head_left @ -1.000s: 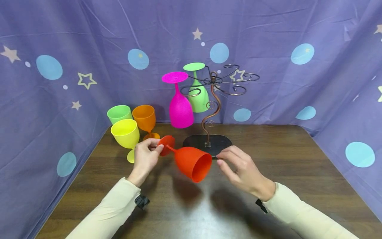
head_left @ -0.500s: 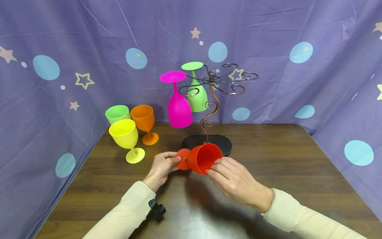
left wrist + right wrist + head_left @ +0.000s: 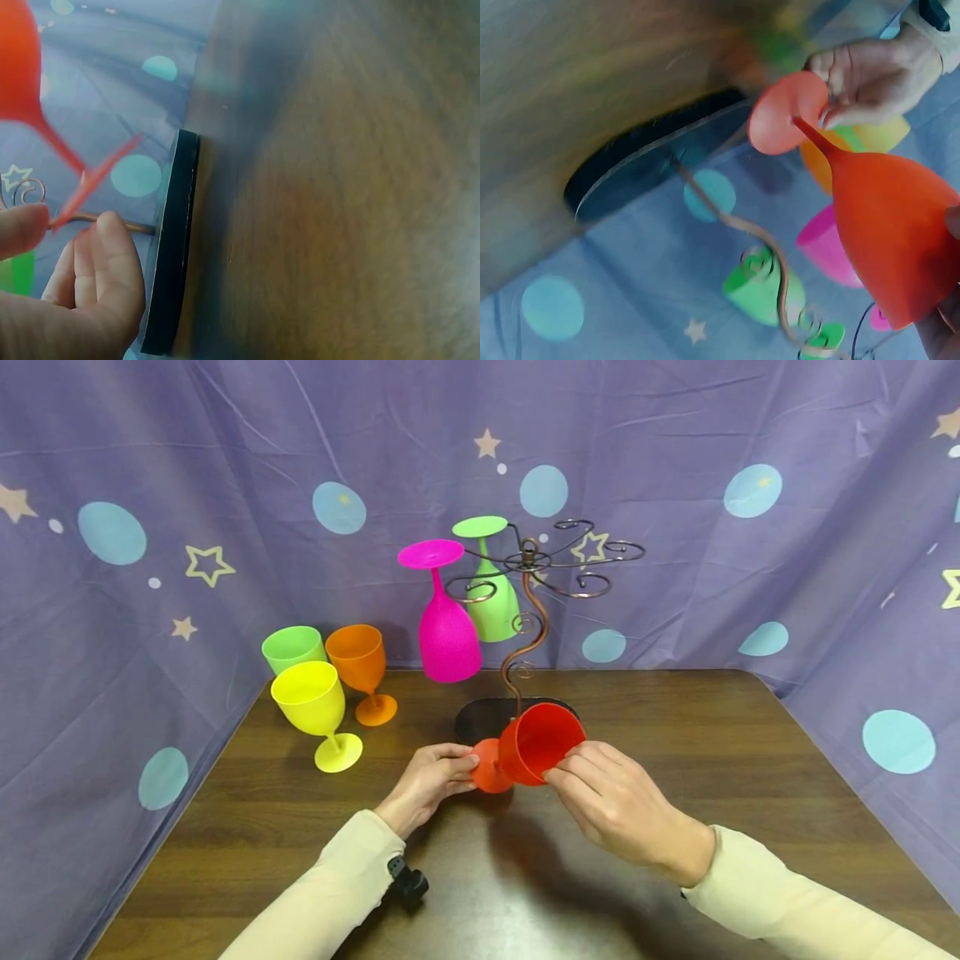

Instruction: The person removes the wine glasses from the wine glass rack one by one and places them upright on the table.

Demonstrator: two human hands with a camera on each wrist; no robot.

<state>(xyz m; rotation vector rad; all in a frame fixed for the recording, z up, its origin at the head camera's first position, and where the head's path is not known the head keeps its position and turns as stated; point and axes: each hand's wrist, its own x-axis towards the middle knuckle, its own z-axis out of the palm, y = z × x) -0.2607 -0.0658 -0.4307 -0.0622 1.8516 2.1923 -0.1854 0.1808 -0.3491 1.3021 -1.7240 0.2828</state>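
Observation:
A red goblet (image 3: 517, 747) is held tilted above the table, between both hands, its mouth facing the camera and up to the right. My left hand (image 3: 433, 779) pinches the edge of its round foot (image 3: 776, 120) between thumb and fingers. At the other end, my right hand (image 3: 618, 797) grips the rim, fingers over the lip. Behind the goblet stands a wire goblet rack (image 3: 528, 635) with a wavy copper stem and curled arms. A magenta goblet (image 3: 448, 635) and a green goblet (image 3: 495, 602) hang upside down from its left arms.
To the left, a yellow goblet (image 3: 309, 697), an orange goblet (image 3: 358, 660) and another green goblet (image 3: 292, 646) stand upright on the wooden table (image 3: 712, 735). The rack's black base (image 3: 476, 718) lies behind the red goblet. A purple curtain (image 3: 660, 435) encloses the table.
The red goblet has moved right and turned its mouth toward the camera. My right hand, apart from it a second ago, has taken hold of the rim. My left hand has kept the foot.

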